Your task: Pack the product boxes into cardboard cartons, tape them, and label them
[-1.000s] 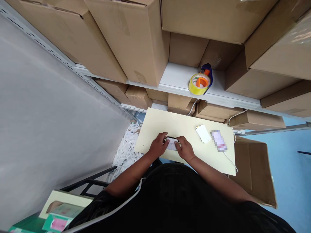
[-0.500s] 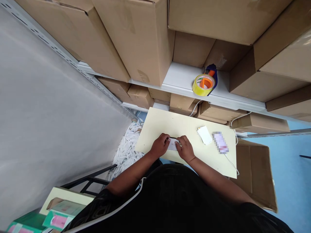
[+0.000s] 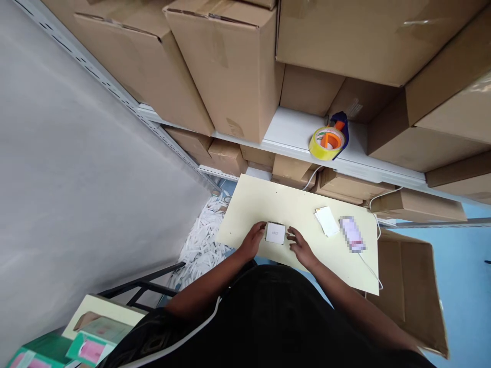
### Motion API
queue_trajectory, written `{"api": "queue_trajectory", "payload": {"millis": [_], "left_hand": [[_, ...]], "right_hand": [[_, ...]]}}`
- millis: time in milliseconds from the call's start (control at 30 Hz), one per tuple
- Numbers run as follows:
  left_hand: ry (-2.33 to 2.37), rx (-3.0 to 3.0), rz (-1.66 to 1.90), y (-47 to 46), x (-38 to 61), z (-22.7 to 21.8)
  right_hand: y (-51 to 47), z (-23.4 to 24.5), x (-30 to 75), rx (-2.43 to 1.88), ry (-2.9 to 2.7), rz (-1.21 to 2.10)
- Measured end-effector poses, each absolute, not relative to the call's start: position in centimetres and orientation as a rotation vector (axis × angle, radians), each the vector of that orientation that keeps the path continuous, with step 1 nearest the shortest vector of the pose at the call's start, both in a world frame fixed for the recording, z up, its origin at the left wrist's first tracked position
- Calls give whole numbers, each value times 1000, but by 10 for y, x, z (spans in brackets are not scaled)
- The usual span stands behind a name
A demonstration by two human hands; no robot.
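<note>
A small white square box (image 3: 275,233) lies flat on the pale yellow table (image 3: 261,202). My left hand (image 3: 253,239) rests at the box's left edge, fingers curled against its side. My right hand (image 3: 299,245) lies just right of the box, fingers spread toward it, not gripping it. A white card (image 3: 326,221) and a phone (image 3: 352,234) on a white cable lie further right on the table.
A yellow tape roll in a blue dispenser (image 3: 329,141) sits on the white shelf (image 3: 291,134) among large cardboard boxes (image 3: 230,66). An open cardboard box (image 3: 414,286) stands to the right. White paper strips (image 3: 201,240) litter the floor on the left. Green-pink packets (image 3: 86,347) lie at bottom left.
Both hands were closed over the small box; now they have drawn apart to its sides, and the box's white top shows fully. The view has shifted slightly.
</note>
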State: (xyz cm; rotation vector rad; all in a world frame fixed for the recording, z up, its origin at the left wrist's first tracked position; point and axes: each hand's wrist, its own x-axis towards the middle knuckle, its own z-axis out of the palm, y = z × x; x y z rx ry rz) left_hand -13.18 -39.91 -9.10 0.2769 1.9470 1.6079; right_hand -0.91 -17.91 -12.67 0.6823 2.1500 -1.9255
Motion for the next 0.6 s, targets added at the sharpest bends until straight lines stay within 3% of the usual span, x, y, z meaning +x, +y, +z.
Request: {"api": "queue_trajectory", "payload": {"millis": [233,600], "left_hand": [[1760,305,1517,-413,-122,-134],[2053,373,1519,-403,-298,-127]], "right_hand": [[-217,-155,-42,598,2315,-1639],[-255,-147,-227,671,2411,-1612]]}}
